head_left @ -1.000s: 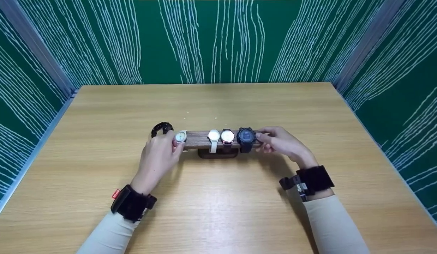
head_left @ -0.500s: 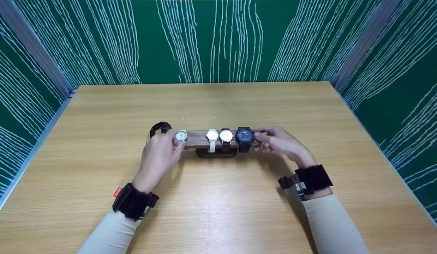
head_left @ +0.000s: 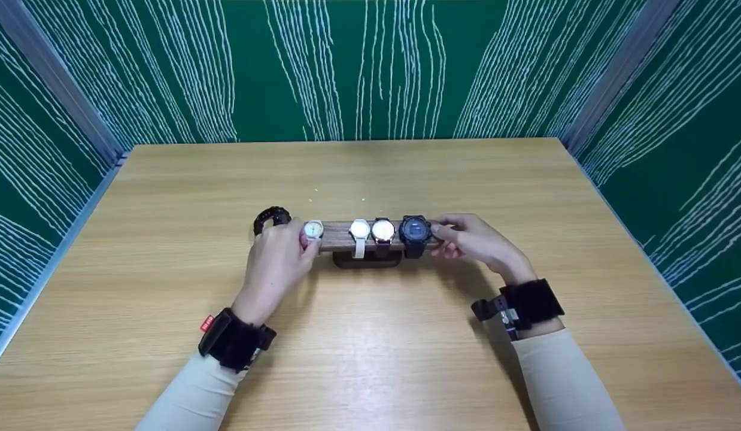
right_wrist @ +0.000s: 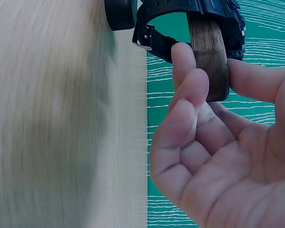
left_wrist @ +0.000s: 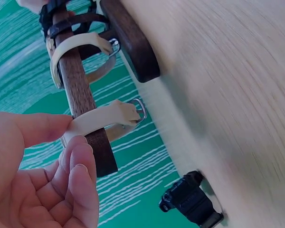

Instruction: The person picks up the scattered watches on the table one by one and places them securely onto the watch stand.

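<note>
A dark wooden watch stand (head_left: 336,237) has a long bar over a rounded base (head_left: 367,260). My left hand (head_left: 276,254) pinches a cream-strapped watch (head_left: 313,230) that loops the bar's left end; its buckled strap (left_wrist: 104,118) shows in the left wrist view. With thumb and fingers, my right hand (head_left: 481,242) grips the bar's right end (right_wrist: 211,71). Just beside those fingers a chunky black digital watch (head_left: 415,228) hangs round the bar. Between the two sit a white-strapped watch (head_left: 360,230) and a dark-strapped watch (head_left: 383,230).
A black watch (head_left: 271,215) lies on its side on the wooden table (head_left: 370,347), behind my left hand. Tiny pale specks dot the wood beyond the stand. Green walls with white streaks rise at the table's back and sides.
My left hand has slid slightly right along the bar, and the cream-strapped watch has moved with it. The right hand keeps its grip in place.
</note>
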The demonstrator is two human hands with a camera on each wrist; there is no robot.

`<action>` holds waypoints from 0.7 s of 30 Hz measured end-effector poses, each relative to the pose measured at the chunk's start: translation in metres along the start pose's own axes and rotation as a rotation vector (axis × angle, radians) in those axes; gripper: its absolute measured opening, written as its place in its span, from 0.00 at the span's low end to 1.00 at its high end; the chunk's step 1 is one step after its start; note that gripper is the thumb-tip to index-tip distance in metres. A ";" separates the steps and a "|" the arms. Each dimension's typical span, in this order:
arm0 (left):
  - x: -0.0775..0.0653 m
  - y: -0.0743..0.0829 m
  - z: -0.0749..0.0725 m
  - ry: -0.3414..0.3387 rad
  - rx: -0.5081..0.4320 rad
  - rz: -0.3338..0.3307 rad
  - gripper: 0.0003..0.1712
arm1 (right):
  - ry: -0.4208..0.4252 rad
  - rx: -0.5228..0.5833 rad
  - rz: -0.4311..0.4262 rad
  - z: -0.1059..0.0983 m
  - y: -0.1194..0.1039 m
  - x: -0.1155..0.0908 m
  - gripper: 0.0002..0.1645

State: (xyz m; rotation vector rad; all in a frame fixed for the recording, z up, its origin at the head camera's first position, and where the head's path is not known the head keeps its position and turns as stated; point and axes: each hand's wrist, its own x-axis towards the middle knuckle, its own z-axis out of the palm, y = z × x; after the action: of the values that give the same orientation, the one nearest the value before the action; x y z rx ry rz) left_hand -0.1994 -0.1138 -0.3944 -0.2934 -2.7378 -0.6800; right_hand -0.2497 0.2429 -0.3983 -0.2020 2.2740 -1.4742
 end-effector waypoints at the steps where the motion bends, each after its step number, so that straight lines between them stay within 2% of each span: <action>1: 0.000 0.001 0.000 -0.003 -0.001 -0.003 0.11 | 0.000 -0.003 -0.002 0.000 0.000 0.000 0.27; 14: 0.002 0.007 0.002 -0.025 0.042 0.014 0.12 | 0.001 -0.020 -0.006 0.000 -0.001 0.000 0.27; 21: 0.003 0.010 0.003 -0.040 0.013 0.002 0.12 | -0.009 0.028 -0.008 0.000 -0.001 -0.001 0.28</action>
State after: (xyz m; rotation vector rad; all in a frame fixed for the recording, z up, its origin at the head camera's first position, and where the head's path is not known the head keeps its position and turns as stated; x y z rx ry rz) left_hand -0.2001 -0.1034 -0.3919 -0.3096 -2.7781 -0.6627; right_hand -0.2489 0.2427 -0.3972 -0.2097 2.2461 -1.5056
